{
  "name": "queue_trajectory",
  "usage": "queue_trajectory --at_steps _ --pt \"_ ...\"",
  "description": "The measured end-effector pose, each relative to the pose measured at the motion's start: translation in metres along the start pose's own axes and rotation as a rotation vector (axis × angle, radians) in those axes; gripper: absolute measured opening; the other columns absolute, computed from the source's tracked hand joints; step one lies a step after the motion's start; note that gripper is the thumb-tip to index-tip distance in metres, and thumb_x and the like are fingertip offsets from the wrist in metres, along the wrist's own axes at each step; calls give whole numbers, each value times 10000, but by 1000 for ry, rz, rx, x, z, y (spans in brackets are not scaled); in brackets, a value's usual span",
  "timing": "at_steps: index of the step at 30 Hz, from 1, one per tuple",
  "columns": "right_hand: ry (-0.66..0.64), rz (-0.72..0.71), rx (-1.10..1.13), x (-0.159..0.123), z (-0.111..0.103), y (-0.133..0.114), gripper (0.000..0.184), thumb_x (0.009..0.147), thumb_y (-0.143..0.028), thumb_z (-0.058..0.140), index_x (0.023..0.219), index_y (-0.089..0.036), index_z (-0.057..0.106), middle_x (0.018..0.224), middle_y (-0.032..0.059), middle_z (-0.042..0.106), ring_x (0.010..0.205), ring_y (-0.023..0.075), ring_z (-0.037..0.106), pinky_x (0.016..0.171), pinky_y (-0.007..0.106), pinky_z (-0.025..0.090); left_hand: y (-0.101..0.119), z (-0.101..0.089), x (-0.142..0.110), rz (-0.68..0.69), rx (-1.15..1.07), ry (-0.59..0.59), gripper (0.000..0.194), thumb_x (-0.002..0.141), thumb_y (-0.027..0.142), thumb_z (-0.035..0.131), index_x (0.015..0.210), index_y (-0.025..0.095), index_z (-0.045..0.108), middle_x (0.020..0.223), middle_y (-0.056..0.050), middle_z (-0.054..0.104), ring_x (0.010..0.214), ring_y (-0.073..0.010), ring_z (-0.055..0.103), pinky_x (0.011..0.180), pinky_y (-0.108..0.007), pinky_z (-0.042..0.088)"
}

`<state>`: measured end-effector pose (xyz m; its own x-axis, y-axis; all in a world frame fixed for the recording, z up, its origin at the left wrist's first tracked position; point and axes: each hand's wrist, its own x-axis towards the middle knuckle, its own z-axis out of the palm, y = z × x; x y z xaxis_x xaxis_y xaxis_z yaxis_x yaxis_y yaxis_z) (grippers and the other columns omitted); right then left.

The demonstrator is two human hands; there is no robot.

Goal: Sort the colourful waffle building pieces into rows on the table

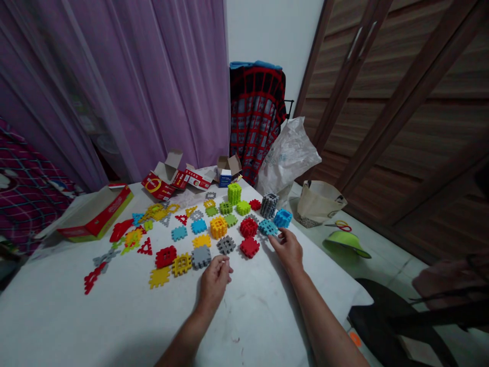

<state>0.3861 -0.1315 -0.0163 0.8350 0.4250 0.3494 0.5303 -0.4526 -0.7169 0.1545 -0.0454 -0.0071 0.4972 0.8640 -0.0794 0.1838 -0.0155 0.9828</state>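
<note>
Several coloured waffle-style plastic blocks lie spread on a white table (114, 326). My left hand (214, 280) rests on the table with its fingers curled, just below a grey block (200, 256) and another grey block (226, 245); nothing shows in it. My right hand (287, 247) lies further right, fingers reaching toward a light blue block (267, 227), with a red block (249, 247) just to its left. Whether the fingertips touch the blue block I cannot tell. An orange cube (218, 227), a red cube (248, 227) and a blue cube (282, 218) stand nearby.
A red and green box lid (95, 213) sits at the table's left, opened small cartons (171, 178) at the back. On the floor to the right are a plastic bag (286, 153), a paper bag (319, 201), a green cap (346, 242) and a dark chair (401, 316).
</note>
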Motion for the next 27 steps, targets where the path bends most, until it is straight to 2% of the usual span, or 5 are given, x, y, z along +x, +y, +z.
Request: queue_trajectory --at_steps 7,15,20,24,27 --pt "-65 16 -71 20 16 7 560 714 -565 598 1095 -163 682 842 34 668 734 193 612 616 284 405 -6 -4 -3 24 17 -26 352 793 499 548 944 187 610 664 -4 647 552 -133 601 463 -210 430" --pt "-76 29 -107 22 17 7 492 721 -537 619 1074 -200 683 856 28 684 756 196 621 621 278 405 -10 -4 -4 4 17 -28 361 798 501 556 961 187 622 671 -7 648 572 -137 612 471 -204 435" --pt "-61 43 -70 18 12 3 585 702 -568 617 1127 -170 666 866 46 692 740 209 622 624 297 426 -13 -5 -1 7 36 -30 371 810 492 554 999 187 651 699 -16 668 594 -146 627 534 -234 498" --pt "-55 -20 153 -3 9 -4 508 796 -549 502 1041 -151 702 934 96 728 766 216 649 727 341 492 -15 2 1 111 158 -58 391 836 414 539 1141 211 674 1072 -83 716 820 -175 684 759 -306 566" --pt "-153 -48 254 -19 10 -9 462 869 -497 435 1008 -172 732 1002 95 759 903 228 695 838 348 521 -12 19 -4 141 184 -119 499 870 395 514 1323 196 579 1373 -131 586 1162 -231 620 952 -360 530"
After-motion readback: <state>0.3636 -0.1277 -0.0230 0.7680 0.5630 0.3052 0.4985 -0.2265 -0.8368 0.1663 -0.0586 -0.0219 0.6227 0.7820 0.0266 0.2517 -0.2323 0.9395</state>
